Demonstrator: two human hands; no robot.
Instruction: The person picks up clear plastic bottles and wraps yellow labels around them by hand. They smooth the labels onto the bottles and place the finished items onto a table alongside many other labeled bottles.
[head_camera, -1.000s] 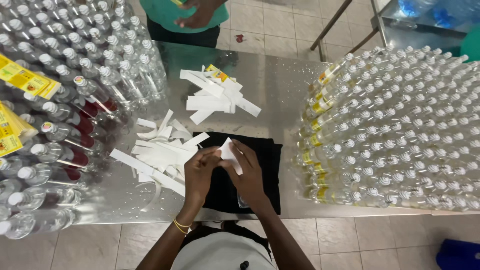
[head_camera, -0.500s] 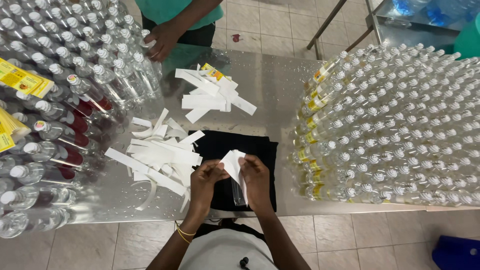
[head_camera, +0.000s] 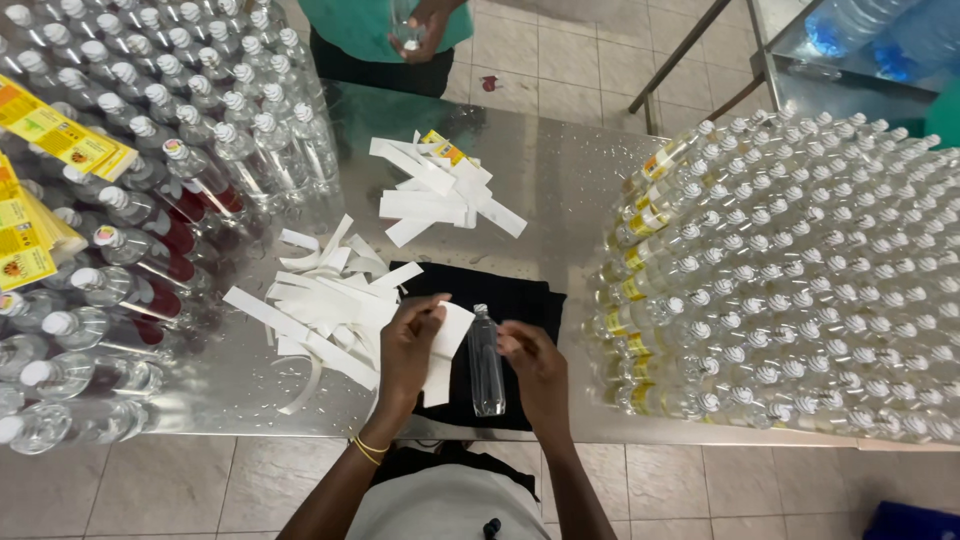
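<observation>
A small clear plastic bottle (head_camera: 485, 362) lies on a black cloth (head_camera: 520, 305) at the near edge of a steel table (head_camera: 560, 180). My left hand (head_camera: 408, 352) pinches a white label strip (head_camera: 442, 350) just left of the bottle. My right hand (head_camera: 533, 365) is right of the bottle, fingers curled; whether it touches the bottle is unclear.
Loose white strips (head_camera: 330, 300) lie left of the cloth, more strips (head_camera: 440, 192) farther back. Capped clear bottles crowd the right side (head_camera: 800, 270) and the left side (head_camera: 140, 200), with yellow label sheets (head_camera: 50, 140). Another person (head_camera: 410, 30) stands across the table holding a bottle.
The bottle has come to lie bare on the cloth. My hands have parted; the white strip has gone from between both hands to my left hand alone.
</observation>
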